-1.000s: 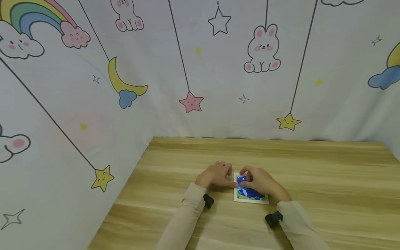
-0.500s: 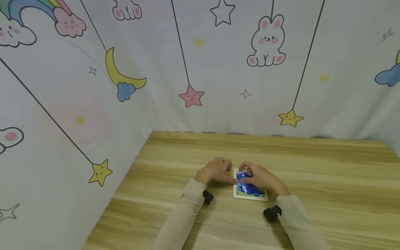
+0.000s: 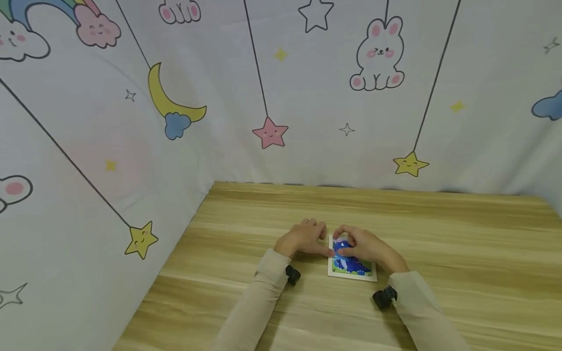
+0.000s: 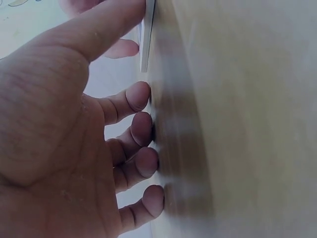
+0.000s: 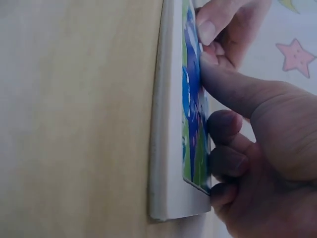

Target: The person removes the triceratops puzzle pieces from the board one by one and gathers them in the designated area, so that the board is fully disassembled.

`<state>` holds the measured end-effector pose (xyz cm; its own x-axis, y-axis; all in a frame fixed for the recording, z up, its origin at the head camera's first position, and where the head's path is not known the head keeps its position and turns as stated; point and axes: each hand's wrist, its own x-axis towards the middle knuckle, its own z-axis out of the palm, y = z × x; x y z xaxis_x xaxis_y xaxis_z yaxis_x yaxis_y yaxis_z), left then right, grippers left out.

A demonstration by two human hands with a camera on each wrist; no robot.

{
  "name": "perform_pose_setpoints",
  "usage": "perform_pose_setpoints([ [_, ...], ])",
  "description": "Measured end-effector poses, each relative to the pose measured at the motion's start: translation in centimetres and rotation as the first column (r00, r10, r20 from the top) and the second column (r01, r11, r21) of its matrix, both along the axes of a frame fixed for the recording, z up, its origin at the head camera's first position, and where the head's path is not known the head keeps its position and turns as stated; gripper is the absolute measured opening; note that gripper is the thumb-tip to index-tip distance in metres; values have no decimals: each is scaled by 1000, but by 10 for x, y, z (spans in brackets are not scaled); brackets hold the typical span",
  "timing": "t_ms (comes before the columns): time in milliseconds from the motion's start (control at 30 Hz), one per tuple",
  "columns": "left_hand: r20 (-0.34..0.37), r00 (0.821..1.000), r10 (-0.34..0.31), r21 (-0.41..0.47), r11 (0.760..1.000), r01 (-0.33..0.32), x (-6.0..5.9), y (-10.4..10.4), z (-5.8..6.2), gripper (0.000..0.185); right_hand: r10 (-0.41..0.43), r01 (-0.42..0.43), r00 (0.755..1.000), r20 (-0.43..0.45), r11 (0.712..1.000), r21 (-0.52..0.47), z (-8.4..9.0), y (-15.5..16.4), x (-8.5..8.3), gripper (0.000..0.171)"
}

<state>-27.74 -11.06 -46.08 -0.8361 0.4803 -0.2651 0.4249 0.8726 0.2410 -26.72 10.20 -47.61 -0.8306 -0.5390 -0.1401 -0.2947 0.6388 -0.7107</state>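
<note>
A small square picture board (image 3: 351,267), with a white border and a blue dinosaur on green, lies flat on the table. It looks like a jigsaw puzzle. My left hand (image 3: 304,239) is at its left side: the thumb (image 4: 116,27) touches the board's edge, while the other fingertips rest on the tabletop. Over the upper right of the picture is my right hand (image 3: 371,249), its thumb (image 5: 230,84) pressing on the printed surface. Its bent fingers (image 5: 225,163) touch the picture too. No piece stands visibly raised; part of the dinosaur's head is hidden under this hand.
The wood-grain table (image 3: 246,214) reaches back to a white cloth wall (image 3: 210,151) printed with stars, a moon and rabbits. Another cloth side stands at the left. A small black camera sits on each wrist, below the beige sleeves (image 3: 263,292).
The head view has tilted slightly downward, so everything sits a little higher in the picture. Both hands stay in nearly the same places at the board, the right fingers shifting only slightly.
</note>
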Motion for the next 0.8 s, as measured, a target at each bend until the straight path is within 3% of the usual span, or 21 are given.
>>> perform_pose_setpoints([
  [200, 1, 1000, 3, 1, 1000, -3, 0, -1, -2, 51, 6, -7, 999, -47, 999, -33, -2, 2, 2, 30],
  [400, 2, 1000, 17, 14, 1000, -17, 0, 0, -1, 50, 4, -5, 1000, -7, 1000, -30, 0, 2, -1, 31],
  [667, 35, 999, 39, 25, 999, -40, 1, 2, 1, 50, 202, -201, 979, 17, 979, -45, 3, 4, -10, 30],
  [800, 30, 999, 45, 23, 999, -46, 0, 3, 1, 51, 246, -244, 969, 23, 967, -70, 6, 4, -11, 32],
])
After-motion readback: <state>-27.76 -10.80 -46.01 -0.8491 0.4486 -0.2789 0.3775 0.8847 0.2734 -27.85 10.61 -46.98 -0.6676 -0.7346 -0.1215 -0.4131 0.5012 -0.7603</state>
